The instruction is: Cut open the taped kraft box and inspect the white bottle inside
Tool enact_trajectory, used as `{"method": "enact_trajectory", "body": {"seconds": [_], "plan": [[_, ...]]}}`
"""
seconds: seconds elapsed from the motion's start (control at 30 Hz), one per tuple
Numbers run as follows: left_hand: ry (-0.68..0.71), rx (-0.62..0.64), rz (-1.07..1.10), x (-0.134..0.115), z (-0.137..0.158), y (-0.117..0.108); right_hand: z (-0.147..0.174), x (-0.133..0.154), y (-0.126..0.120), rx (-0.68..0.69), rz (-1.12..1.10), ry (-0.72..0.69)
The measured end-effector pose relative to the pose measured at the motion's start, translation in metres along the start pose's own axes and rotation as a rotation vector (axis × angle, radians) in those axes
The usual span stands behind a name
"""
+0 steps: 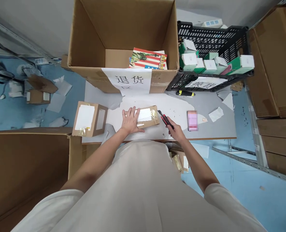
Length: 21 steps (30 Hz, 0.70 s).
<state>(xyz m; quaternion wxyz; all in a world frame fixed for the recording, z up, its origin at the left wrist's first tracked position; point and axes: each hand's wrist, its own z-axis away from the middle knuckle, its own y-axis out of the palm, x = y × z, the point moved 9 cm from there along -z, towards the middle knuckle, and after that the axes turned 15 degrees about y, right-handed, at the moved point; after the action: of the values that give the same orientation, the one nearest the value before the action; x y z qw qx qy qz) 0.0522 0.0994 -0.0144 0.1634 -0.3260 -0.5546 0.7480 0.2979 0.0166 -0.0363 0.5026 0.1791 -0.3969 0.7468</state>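
A small flat cardboard box [154, 121] with a white label and clear tape lies on the white table in front of me. My left hand [130, 121] rests on its left end, fingers spread and pressed flat. In my right hand [176, 131] is a red and black box cutter [166, 120], its fingers wrapped round the handle. The cutter's tip points up and left, close to the box's right end. Whether the blade touches the box I cannot tell.
A labelled carton [100, 120] stands at the table's left. Behind are a large open box [90, 75] and a black crate [232, 35] of small boxes. A yellow and black cutter [185, 93] lies before the crate. A phone [192, 120] lies on the right.
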Motion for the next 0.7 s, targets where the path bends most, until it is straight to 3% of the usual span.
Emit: {"method": "enact_trajectory", "body": {"seconds": [0.17, 0.43, 0.7], "plan": [[-0.004, -0.015, -0.004, -0.001, 0.002, 0.0, 0.003, 0.016, -0.005, -0.05, 0.143, -0.056], [-0.032, -0.009, -0.004, 0.0, 0.0, 0.001, 0.016, 0.057, -0.014, -0.037, 0.582, -0.075], [-0.048, 0.016, 0.0, 0.001, 0.0, 0.002, 0.028, 0.07, -0.008, -0.037, 0.78, -0.116]]}}
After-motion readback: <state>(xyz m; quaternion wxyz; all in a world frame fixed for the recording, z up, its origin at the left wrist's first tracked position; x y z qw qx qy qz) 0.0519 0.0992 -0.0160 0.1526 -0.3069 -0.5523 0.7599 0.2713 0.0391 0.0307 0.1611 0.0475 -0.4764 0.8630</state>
